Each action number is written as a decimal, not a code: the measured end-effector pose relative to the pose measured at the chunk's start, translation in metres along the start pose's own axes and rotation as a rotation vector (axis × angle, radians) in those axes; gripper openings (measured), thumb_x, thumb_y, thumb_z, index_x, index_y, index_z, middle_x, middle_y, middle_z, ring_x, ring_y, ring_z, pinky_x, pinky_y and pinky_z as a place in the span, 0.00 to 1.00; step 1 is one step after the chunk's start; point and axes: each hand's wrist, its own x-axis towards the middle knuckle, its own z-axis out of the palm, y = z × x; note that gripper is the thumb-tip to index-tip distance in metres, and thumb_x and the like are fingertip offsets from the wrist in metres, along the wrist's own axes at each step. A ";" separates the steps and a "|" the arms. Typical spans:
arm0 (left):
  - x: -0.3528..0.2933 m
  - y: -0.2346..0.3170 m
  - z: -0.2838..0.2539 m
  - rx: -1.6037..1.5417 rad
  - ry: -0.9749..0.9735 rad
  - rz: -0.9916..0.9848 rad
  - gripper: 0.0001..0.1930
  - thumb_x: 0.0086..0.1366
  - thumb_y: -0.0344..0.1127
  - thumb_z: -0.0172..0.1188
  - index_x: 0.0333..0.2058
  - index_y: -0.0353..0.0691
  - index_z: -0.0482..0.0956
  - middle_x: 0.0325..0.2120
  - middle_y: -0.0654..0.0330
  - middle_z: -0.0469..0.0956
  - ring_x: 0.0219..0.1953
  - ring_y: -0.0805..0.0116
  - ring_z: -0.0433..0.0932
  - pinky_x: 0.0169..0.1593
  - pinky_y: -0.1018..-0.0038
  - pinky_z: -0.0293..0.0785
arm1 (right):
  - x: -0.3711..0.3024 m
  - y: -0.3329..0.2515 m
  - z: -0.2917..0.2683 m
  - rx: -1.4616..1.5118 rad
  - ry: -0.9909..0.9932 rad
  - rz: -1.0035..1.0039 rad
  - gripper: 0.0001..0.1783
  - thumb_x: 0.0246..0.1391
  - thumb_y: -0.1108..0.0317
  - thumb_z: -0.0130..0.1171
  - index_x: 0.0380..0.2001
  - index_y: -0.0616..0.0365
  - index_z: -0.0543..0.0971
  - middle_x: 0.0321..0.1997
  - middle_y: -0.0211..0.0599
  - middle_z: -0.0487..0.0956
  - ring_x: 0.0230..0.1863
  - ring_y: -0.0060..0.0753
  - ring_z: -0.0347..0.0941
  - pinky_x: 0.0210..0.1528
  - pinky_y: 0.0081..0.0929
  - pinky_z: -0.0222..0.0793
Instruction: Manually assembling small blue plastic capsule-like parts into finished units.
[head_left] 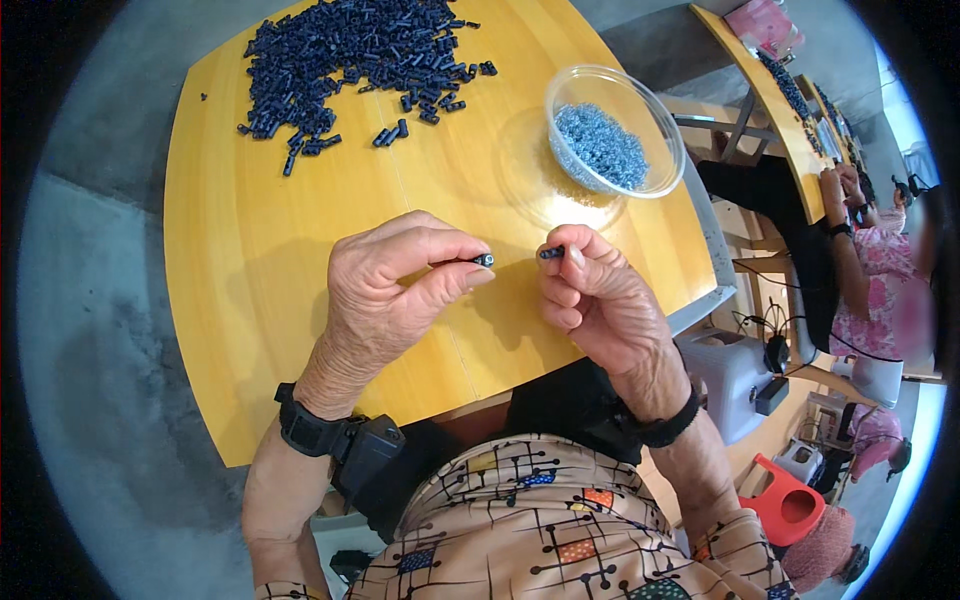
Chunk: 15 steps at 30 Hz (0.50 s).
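Note:
Over the middle of the yellow table, my left hand [405, 268] pinches a small dark tube-shaped part [484, 260] between thumb and fingertips, its round end facing right. Across a short gap, my right hand [605, 295] is closed with a second small dark cylindrical piece [551, 253] between thumb and forefinger. The two pieces are apart. Beyond my right hand stands a clear plastic bowl [668, 150] holding many small shiny bluish-silver pieces [602, 145]. At the far left of the table lies a large loose pile of dark tube-shaped parts [350, 60].
The yellow table [250, 330] ends just in front of my body. A few dark parts [390, 133] lie apart from the pile. To the right are a white plastic stool [725, 380], a red plastic seat [787, 505] and a co-worker in pink [875, 290] at another table [790, 120].

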 end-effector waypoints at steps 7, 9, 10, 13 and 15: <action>0.000 -0.001 -0.001 0.043 -0.035 0.021 0.08 0.49 0.24 0.68 0.29 0.33 0.80 0.24 0.58 0.79 0.26 0.70 0.77 0.30 0.79 0.71 | 0.005 0.004 0.006 -0.124 -0.061 0.009 0.10 0.53 0.70 0.62 0.38 0.58 0.79 0.28 0.27 0.77 0.21 0.17 0.66 0.23 0.13 0.62; 0.000 -0.001 -0.001 0.049 -0.027 0.024 0.08 0.49 0.24 0.68 0.29 0.33 0.80 0.24 0.58 0.79 0.26 0.70 0.77 0.30 0.79 0.71 | 0.005 0.004 0.012 -0.182 -0.057 0.007 0.09 0.52 0.70 0.63 0.38 0.59 0.79 0.28 0.27 0.77 0.21 0.16 0.66 0.23 0.13 0.62; -0.001 -0.002 -0.001 0.053 -0.020 0.031 0.08 0.49 0.24 0.68 0.29 0.33 0.80 0.24 0.58 0.79 0.26 0.70 0.77 0.30 0.78 0.71 | 0.006 0.004 0.015 -0.253 -0.040 -0.006 0.09 0.52 0.70 0.63 0.37 0.59 0.79 0.27 0.27 0.77 0.21 0.16 0.66 0.24 0.12 0.62; 0.000 -0.002 -0.001 0.046 -0.018 0.029 0.08 0.49 0.24 0.68 0.29 0.34 0.80 0.23 0.58 0.79 0.26 0.70 0.77 0.30 0.78 0.72 | 0.006 0.003 0.020 -0.342 0.006 -0.030 0.10 0.51 0.69 0.64 0.36 0.59 0.80 0.26 0.26 0.77 0.21 0.15 0.66 0.24 0.12 0.62; 0.000 -0.003 -0.001 0.056 -0.021 0.037 0.08 0.49 0.24 0.68 0.29 0.34 0.80 0.23 0.58 0.79 0.26 0.70 0.77 0.30 0.78 0.72 | 0.006 0.003 0.020 -0.358 0.033 -0.039 0.10 0.50 0.69 0.65 0.36 0.59 0.80 0.26 0.26 0.77 0.21 0.15 0.67 0.24 0.12 0.62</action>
